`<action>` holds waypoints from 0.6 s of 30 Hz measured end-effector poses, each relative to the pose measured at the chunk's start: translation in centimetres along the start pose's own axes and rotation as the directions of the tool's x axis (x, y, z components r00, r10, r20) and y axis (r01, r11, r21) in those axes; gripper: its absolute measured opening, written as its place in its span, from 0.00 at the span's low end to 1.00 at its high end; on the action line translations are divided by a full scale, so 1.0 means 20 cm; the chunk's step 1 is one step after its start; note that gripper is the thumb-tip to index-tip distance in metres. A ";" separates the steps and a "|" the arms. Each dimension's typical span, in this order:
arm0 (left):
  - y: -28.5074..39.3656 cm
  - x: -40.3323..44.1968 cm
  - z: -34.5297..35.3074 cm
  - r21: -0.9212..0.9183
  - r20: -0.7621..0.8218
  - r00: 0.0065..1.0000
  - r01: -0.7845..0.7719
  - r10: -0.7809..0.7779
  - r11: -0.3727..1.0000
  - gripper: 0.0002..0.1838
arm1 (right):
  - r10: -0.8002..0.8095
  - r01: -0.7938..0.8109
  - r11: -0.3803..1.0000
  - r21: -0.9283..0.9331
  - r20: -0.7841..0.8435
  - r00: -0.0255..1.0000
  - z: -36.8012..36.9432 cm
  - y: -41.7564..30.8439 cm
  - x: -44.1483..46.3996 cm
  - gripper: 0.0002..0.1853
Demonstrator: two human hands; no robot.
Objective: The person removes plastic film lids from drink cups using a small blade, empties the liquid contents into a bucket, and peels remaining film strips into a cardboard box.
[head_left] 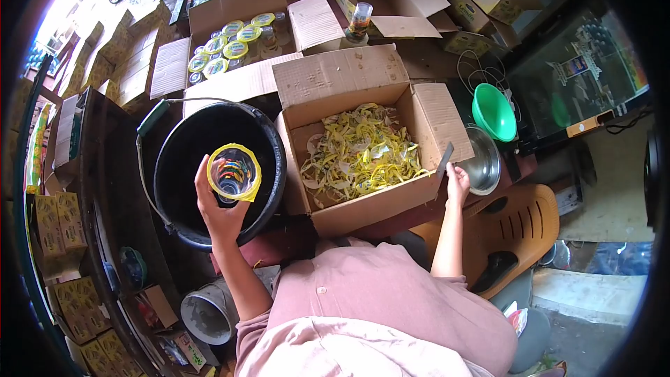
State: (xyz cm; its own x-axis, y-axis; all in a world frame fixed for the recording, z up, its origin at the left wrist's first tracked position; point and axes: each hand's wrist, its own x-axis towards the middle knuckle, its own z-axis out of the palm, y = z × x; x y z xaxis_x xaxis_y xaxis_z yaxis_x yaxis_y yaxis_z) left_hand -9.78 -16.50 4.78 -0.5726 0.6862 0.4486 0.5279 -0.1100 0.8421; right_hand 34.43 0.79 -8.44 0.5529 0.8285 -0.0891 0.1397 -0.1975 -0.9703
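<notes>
Over the black bucket, my left hand is wrapped round a clear plastic cup with a yellow rim, its mouth facing the camera. Colourful print shows through the cup. My right hand grips a dark flat blade, held upright at the right edge of an open cardboard box. Inside that box lies a heap of yellow and clear plastic strips.
Behind are a carton of yellow-lidded cups and a standing cup. To the right are a metal bowl, a green bowl and an orange plastic chair. A grey-white bucket stands lower left.
</notes>
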 end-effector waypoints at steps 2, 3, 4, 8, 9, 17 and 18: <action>-0.02 -0.01 0.00 0.021 -0.008 1.000 -0.016 0.016 1.000 0.39 | -0.006 0.007 1.000 -0.024 0.058 0.998 0.00 0.06 0.01 0.25; -0.03 -0.01 0.00 0.051 -0.008 0.999 -0.038 0.039 0.998 0.38 | -0.014 0.015 1.000 -0.016 0.064 0.998 0.00 0.07 0.01 0.27; -0.03 0.00 -0.01 0.085 -0.007 0.998 -0.059 0.059 0.995 0.37 | -0.020 0.021 1.000 -0.008 0.074 0.997 0.01 0.04 0.00 0.28; 0.01 0.01 -0.02 0.064 0.008 0.999 -0.045 0.045 0.997 0.31 | 0.058 -0.053 0.998 -0.044 0.138 0.989 -0.02 0.03 0.04 0.31; 0.01 0.01 -0.02 0.042 0.001 0.999 -0.039 0.039 0.998 0.31 | 0.105 -0.103 0.994 -0.024 0.158 0.982 -0.03 0.02 0.04 0.32; -0.04 0.00 -0.02 -0.008 0.016 0.993 -0.113 0.113 0.994 0.37 | 0.198 -0.341 0.876 0.340 0.392 0.898 -0.16 -0.19 -0.04 0.17; -0.03 -0.01 -0.02 -0.056 0.019 0.997 -0.072 0.073 0.996 0.37 | 0.141 -0.288 0.888 0.359 0.385 0.912 -0.14 -0.24 -0.06 0.15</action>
State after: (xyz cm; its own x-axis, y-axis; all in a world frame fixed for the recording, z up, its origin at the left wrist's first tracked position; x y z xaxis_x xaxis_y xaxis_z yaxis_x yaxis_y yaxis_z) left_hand -10.27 -16.73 4.24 -0.5202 0.6900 0.5033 0.5320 -0.1992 0.8230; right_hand 35.44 -0.70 -3.13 0.2078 0.9296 -0.3043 -0.3302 -0.2262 -0.9164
